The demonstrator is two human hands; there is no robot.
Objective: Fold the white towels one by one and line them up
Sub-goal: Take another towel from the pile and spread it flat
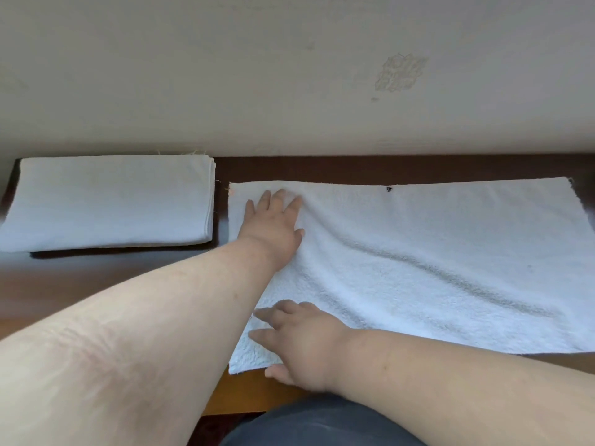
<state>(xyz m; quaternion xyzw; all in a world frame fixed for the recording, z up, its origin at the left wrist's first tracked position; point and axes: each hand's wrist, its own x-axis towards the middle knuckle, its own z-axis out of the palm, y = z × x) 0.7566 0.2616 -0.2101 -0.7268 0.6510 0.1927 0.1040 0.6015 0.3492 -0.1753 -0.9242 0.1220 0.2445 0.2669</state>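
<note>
Dark tabletop [322,170] against a pale wall: my left hand [273,220] and right hand [299,342] press the spread towel [434,252], fingers straight; folded towel [109,201] left.

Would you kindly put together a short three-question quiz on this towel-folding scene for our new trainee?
1. True or false: the folded towel lies to the left of the spread towel.
2. Which of the hands rests near the spread towel's far left corner? A) left hand B) right hand C) neither
3. Fill in: the spread towel still shows long ______ across its middle.

Key:
1. True; a strip of dark table separates them.
2. A; the right hand lies at the near left corner.
3. Wrinkles.
</note>
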